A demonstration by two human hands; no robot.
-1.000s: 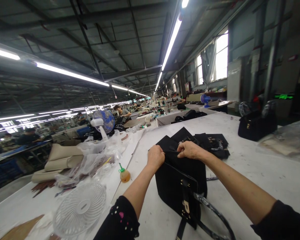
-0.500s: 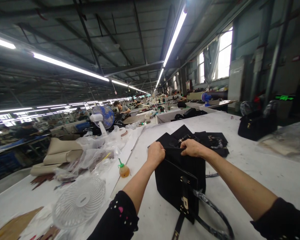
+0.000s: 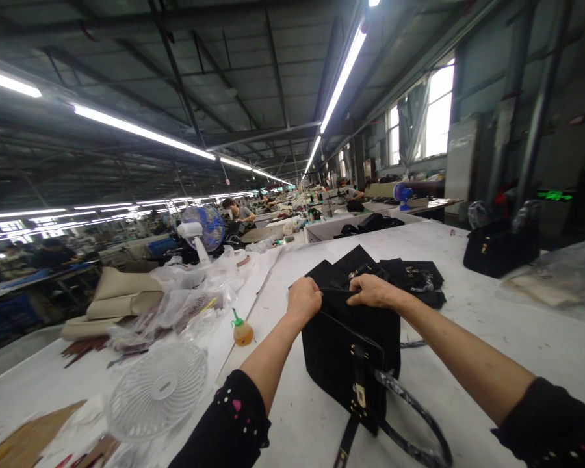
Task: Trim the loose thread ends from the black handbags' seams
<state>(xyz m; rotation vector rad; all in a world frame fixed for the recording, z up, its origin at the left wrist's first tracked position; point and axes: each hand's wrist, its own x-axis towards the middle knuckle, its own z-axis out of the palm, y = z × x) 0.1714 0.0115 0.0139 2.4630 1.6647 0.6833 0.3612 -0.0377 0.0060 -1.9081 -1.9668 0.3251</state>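
A black handbag point(image 3: 336, 361) stands on the white table in front of me, its gold clasp facing me. One plastic-wrapped handle point(image 3: 419, 413) hangs down onto the table at its right. My left hand point(image 3: 304, 300) is closed on the top edge of the bag at the left. With thumb and fingers, my right hand point(image 3: 370, 290) pinches the same edge further right. The fingertips are partly hidden behind the edge. Just beyond the bag lie more black bag pieces point(image 3: 412, 273) with metal fittings and clear wrapping.
Left of the bag stand a small oil bottle point(image 3: 242, 333) with a green spout and a white fan grille point(image 3: 158, 390). Clear plastic film point(image 3: 190, 296) and beige rolls point(image 3: 121, 296) lie beyond. Another black handbag point(image 3: 500, 247) is at the far right. A co-worker point(image 3: 238, 211) sits further back.
My right hand has shifted slightly left along the bag's top edge. My left hand keeps its hold, and the bag has barely moved.
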